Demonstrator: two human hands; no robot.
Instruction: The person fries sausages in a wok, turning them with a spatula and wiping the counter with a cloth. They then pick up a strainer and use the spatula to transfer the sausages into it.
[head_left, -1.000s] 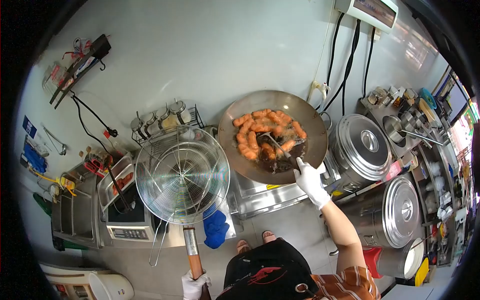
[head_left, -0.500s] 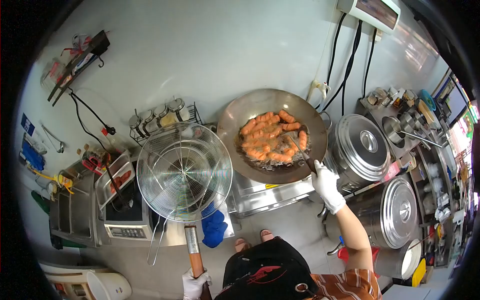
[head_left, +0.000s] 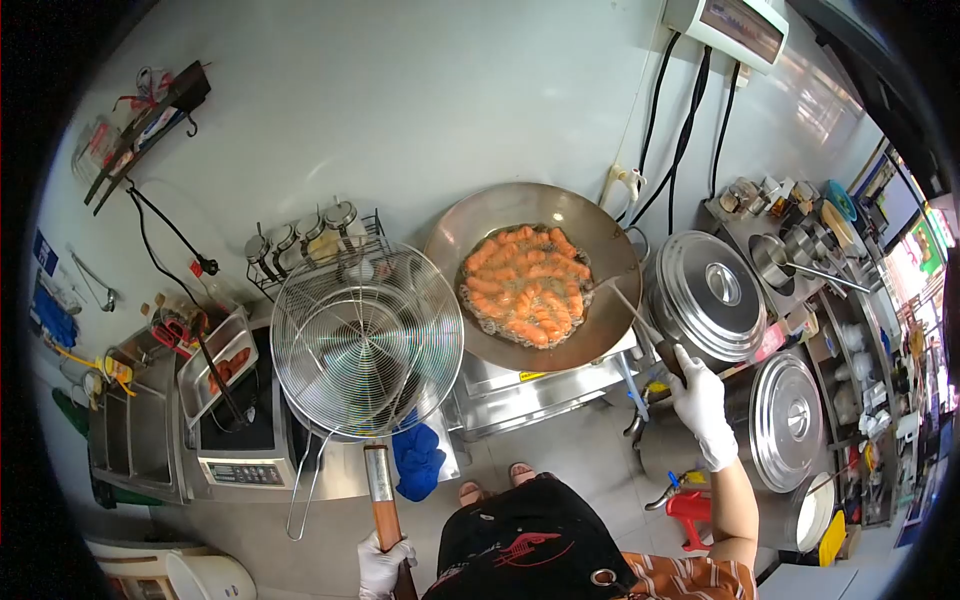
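My left hand (head_left: 386, 566), in a white glove, is closed round the wooden handle of a large round wire strainer (head_left: 345, 300). The strainer spreads over the counter left of the wok (head_left: 625, 300). Orange-brown sausages (head_left: 525, 283) lie packed in bubbling oil in the wok. My gloved right hand (head_left: 703, 408) grips the dark handle of a long metal cooking utensil (head_left: 640, 318). Its far end is by the wok's right inner wall, beside the sausages; the shape of that end is not distinct.
Lidded steel pots (head_left: 705, 295) stand to the right of the wok. Behind the strainer is a rack of jars (head_left: 325, 232). A steel tray (head_left: 205, 375) with a few sausages sits on the left, near an induction cooker (head_left: 248, 472). A blue cloth (head_left: 418, 462) hangs at the counter edge.
My right hand has moved right and toward me, drawing the utensil out of the sausages to the wok's right side. The sausages have spread into a rounder patch. My left hand still holds the strainer.
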